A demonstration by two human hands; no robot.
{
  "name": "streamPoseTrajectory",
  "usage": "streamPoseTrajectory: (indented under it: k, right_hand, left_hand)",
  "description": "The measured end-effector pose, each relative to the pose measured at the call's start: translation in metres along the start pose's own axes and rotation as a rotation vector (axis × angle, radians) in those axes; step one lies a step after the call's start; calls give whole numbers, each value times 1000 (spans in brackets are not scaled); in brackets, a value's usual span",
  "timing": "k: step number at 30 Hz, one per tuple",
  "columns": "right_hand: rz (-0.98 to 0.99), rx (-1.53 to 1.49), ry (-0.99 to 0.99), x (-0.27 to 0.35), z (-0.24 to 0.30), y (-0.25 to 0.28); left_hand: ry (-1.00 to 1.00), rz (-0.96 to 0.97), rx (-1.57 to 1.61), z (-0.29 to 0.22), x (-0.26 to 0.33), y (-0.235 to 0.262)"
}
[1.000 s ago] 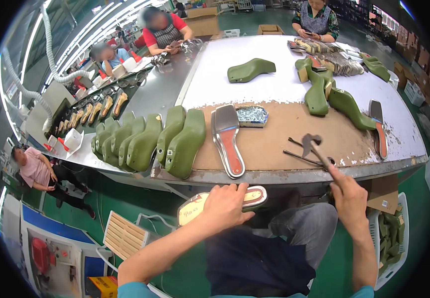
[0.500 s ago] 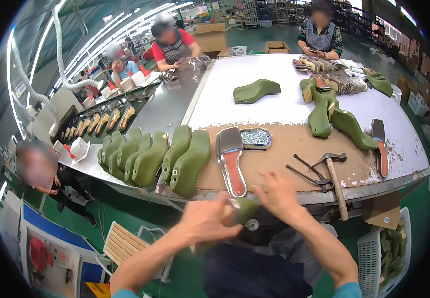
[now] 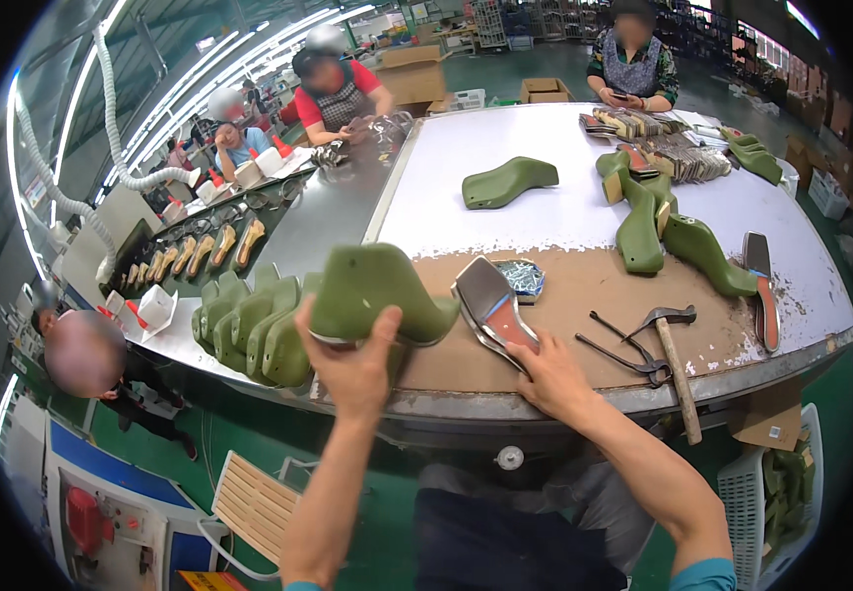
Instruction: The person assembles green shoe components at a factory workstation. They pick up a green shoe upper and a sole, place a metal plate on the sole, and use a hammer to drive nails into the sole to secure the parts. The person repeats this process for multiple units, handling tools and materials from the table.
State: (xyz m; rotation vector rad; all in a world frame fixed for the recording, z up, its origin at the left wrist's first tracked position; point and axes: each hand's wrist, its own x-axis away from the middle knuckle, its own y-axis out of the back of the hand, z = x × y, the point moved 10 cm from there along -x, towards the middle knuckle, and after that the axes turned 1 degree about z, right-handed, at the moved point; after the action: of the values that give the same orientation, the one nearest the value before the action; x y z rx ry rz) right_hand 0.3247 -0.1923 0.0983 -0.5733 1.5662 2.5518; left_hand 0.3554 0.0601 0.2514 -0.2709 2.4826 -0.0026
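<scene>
My left hand [image 3: 355, 372] grips a green shoe last [image 3: 372, 291], lifted above the table's near edge with its toe pointing right. A thin pale edge runs along the last's underside. With my right hand [image 3: 556, 374] I pinch the red end of a dark grey and red shoe insole [image 3: 501, 307], its near end tipped up beside the last; a second one seems to lie under it. Behind the insole sits a small tray [image 3: 525, 280] with a blue-grey, shiny filling. To the left, several green lasts [image 3: 285, 340] stand in a row, partly hidden by my left hand.
Pincers [image 3: 628, 345] and a hammer [image 3: 673, 364] lie on the brown board at right. More lasts [image 3: 707, 258] and another insole [image 3: 764, 295] are beyond them. A lone last [image 3: 510, 183] rests on the white surface. Co-workers sit around; a white basket [image 3: 742, 512] stands low at right.
My left hand has raised the last from near my lap to above the table and turned it. My right hand has reached forward, taken the insole and tilted it.
</scene>
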Motion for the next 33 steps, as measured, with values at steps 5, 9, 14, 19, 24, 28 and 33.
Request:
streamPoseTrajectory:
  k: [5, 9, 14, 19, 24, 28, 33]
  right_hand:
    - [-103, 32, 13, 14, -4, 23]
    - [-120, 76, -27, 19, -19, 14]
    - [-212, 51, -52, 17, -23, 52]
    - [-411, 327, -362, -8, -140, 118]
    - [-344, 516, -577, -32, -248, 133]
    - [-224, 295, -746, -52, -285, 110]
    - [-408, -463, -798, -33, -289, 128]
  left_hand:
    - [157, -11, -185, 86, 92, 9]
    - [279, 79, -221, 105, 137, -1]
    - [252, 78, -456, 135, 127, -5]
    - [344, 159, -443, 138, 116, -7]
    - [324, 168, -293, 117, 130, -5]
    - [109, 160, -404, 77, 167, 15]
    - [331, 189, -25, 70, 185, -9]
